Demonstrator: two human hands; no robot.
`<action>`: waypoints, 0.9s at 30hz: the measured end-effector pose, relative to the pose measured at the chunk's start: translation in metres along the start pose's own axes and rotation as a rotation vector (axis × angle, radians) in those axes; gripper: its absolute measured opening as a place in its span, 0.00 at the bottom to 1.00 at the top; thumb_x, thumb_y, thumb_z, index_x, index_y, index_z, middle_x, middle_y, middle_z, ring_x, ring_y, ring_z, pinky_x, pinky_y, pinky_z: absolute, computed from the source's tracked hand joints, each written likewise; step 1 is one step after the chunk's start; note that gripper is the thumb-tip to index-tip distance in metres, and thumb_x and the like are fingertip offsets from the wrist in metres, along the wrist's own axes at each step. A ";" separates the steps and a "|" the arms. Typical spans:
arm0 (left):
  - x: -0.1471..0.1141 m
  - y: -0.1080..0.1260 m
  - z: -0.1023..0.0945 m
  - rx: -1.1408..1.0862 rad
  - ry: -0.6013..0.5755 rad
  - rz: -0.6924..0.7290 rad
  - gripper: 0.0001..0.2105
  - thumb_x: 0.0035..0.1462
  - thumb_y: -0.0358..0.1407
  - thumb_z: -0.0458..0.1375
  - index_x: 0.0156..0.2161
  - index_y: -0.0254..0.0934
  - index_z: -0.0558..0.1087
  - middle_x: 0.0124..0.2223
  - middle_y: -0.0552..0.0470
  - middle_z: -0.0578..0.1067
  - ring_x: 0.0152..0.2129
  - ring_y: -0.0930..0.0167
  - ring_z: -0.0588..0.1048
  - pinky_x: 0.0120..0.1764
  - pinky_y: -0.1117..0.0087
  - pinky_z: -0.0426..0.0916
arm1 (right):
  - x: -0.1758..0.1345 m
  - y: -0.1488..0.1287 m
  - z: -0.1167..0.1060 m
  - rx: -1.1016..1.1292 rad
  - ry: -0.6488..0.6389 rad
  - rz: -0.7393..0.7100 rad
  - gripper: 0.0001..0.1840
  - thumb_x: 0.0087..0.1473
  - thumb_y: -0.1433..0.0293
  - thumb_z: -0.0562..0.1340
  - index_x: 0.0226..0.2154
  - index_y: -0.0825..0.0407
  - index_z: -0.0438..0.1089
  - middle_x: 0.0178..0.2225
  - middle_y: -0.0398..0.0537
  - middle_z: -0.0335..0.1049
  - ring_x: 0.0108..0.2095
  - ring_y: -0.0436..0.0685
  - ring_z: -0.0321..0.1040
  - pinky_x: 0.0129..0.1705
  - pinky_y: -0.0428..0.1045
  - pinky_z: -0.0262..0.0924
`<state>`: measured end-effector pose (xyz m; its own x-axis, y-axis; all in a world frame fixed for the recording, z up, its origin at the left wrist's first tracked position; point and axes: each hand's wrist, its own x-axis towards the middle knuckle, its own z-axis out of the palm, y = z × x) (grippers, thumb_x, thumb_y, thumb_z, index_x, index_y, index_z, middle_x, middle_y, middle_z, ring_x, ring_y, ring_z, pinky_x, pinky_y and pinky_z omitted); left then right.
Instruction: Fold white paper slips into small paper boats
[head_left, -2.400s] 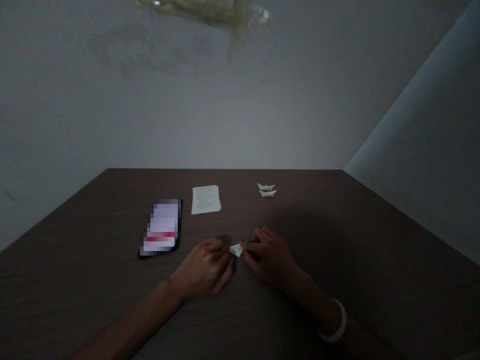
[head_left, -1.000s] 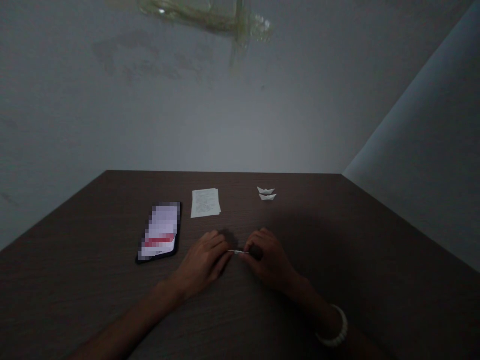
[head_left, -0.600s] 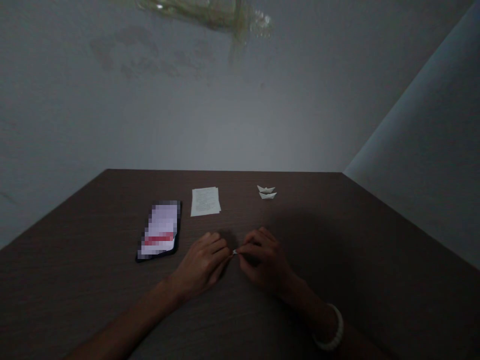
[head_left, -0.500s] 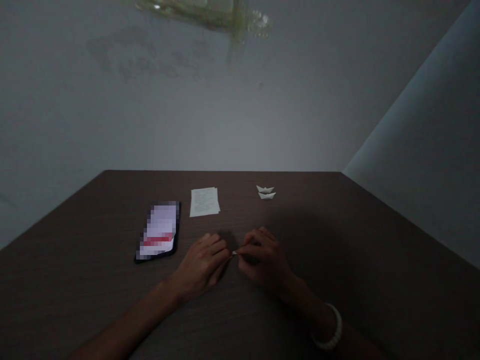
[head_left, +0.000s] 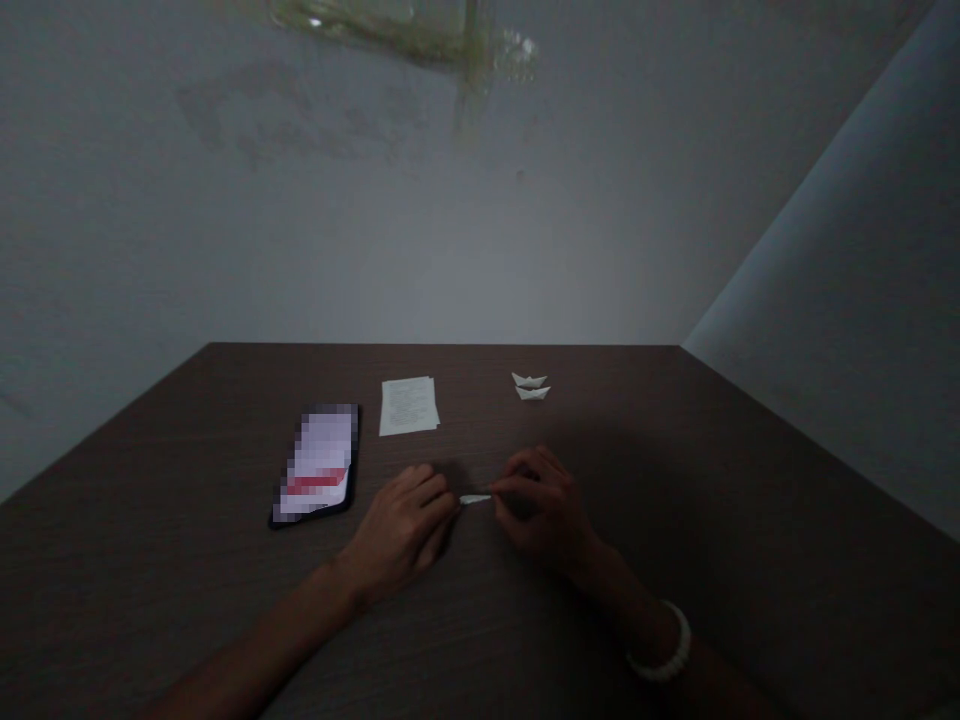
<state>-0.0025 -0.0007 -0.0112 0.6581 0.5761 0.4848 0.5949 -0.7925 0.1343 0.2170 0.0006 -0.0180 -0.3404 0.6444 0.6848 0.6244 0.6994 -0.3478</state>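
A small folded piece of white paper stretches between my two hands, low over the brown table. My left hand pinches its left end between thumb and fingers. At the other end, the fingertips of my right hand are closed on the paper's tip. Beyond my hands, two small folded paper boats sit close together. A short stack of printed paper sheets lies farther left.
To the left of my hands lies a phone with its screen lit and blurred. Behind the table's far edge rises a grey wall with stains. Another wall slants along the right side. A white bracelet circles my right wrist.
My right hand has shifted a little to the right, away from the left. More of the folded paper shows between the fingers. My left hand has stayed nearly still.
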 end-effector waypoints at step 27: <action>-0.001 -0.003 0.001 -0.037 0.185 -0.165 0.07 0.57 0.29 0.52 0.32 0.34 0.73 0.37 0.46 0.72 0.35 0.65 0.66 0.36 0.63 0.65 | 0.001 -0.005 -0.003 -0.107 -0.042 -0.133 0.07 0.54 0.75 0.61 0.30 0.49 0.74 0.33 0.47 0.69 0.34 0.54 0.61 0.37 0.49 0.59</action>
<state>-0.0040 0.0011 -0.0131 0.4559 0.6545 0.6032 0.6678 -0.6996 0.2544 0.2152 -0.0030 -0.0137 -0.4524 0.5624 0.6921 0.6427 0.7437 -0.1841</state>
